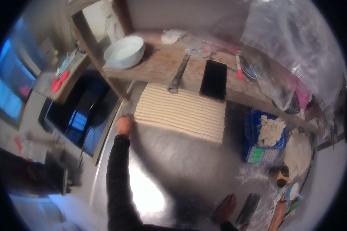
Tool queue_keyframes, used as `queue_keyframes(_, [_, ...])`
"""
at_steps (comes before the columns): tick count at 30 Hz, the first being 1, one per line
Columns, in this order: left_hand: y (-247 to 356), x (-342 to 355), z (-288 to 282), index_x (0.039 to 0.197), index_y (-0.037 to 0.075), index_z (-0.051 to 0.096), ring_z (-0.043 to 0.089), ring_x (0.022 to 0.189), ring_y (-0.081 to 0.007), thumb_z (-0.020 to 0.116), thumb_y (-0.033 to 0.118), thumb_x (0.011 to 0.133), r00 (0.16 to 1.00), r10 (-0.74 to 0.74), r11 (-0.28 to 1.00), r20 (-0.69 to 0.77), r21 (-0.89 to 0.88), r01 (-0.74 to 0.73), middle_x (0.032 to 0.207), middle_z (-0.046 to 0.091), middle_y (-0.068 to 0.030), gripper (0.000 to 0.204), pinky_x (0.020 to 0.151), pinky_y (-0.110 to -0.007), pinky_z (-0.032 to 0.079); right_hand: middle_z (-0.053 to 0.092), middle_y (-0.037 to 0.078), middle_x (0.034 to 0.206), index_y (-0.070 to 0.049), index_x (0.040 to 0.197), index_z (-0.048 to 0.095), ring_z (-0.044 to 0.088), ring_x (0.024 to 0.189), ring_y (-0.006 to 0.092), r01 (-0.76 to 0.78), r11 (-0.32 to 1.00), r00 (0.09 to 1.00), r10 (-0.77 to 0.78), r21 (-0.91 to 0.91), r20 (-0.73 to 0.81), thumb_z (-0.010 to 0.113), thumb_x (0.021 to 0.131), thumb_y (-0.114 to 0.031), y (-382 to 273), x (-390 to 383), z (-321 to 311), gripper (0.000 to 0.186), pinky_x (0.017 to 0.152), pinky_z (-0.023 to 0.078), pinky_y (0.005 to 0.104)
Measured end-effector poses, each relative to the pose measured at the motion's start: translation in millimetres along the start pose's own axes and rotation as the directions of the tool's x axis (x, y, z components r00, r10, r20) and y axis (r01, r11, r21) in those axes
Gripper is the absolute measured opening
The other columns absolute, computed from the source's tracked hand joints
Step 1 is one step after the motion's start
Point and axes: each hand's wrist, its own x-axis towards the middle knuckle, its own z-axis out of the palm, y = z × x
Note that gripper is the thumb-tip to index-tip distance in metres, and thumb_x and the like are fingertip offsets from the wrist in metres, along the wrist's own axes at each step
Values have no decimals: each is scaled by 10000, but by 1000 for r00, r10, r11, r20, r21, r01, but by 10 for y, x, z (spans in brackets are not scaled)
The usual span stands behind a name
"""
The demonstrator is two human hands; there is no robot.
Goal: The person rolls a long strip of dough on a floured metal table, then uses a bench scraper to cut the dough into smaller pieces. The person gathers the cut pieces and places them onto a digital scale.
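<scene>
Long pale strips of dough (181, 111) lie side by side across the metal table (173, 158). At their left end is my left hand (123, 125), its fingers curled closed; whether a strip end is in them is hidden. My right hand (226, 208) rests low on the table at the near right, fingers stretched out and holding nothing. Just right of it lies a dark, flat rectangular tool (248, 208), perhaps a scraper or blade, apart from the fingers.
A blue scale (250, 133) holding dough scraps (272, 131) stands at the right, with a cup (275, 178) and rolling pin (277, 215) nearer. Along the back, a wooden shelf (158, 57) bears a white bowl (124, 52), a metal bar (178, 75) and a black phone-like slab (214, 79).
</scene>
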Motion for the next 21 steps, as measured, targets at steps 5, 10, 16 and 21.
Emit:
queue_keyframes(5, [185, -134, -180, 957, 161, 761, 726, 933, -267, 686, 453, 884, 993, -42, 999, 107, -30, 45, 1036, 740, -114, 310, 742, -394, 570, 353, 269, 1563, 53, 1429, 427, 331, 1454, 435, 55, 990, 997, -47, 126, -66, 535, 911, -128, 13, -73, -124, 560, 1162, 289, 550])
queue_keyframes(10, [448, -554, -213, 1041, 104, 746, 646, 1135, -344, 645, 317, 902, 963, 168, 976, -212, -100, -192, 1048, 733, -136, 274, 872, -439, 553, 412, 260, 1515, 40, 1396, 456, 375, 1414, 439, -4, 1000, 999, 5, 19, -54, 563, 875, -126, 92, -81, 22, 558, 1151, 304, 556])
queue_keyframes(16, [1035, -1734, -293, 1215, 45, 672, 595, 1159, -427, 626, 186, 908, 875, 391, 656, -284, -581, -482, 1146, 692, -207, 341, 956, -491, 497, 464, 241, 1473, 19, 1347, 518, 414, 1391, 417, -16, 988, 992, 35, 151, -124, 557, 884, -110, 86, -93, -37, 482, 1142, 335, 537])
queue_keyframes(21, [1897, -3252, -698, 1113, 33, 709, 641, 1089, -401, 607, 229, 938, 907, 385, 414, -172, -846, -336, 1160, 695, -207, 282, 958, -466, 508, 516, 214, 1446, 20, 1250, 596, 469, 1358, 372, 30, 974, 970, 25, 223, -241, 575, 892, -106, 108, -83, 19, 381, 1123, 370, 504])
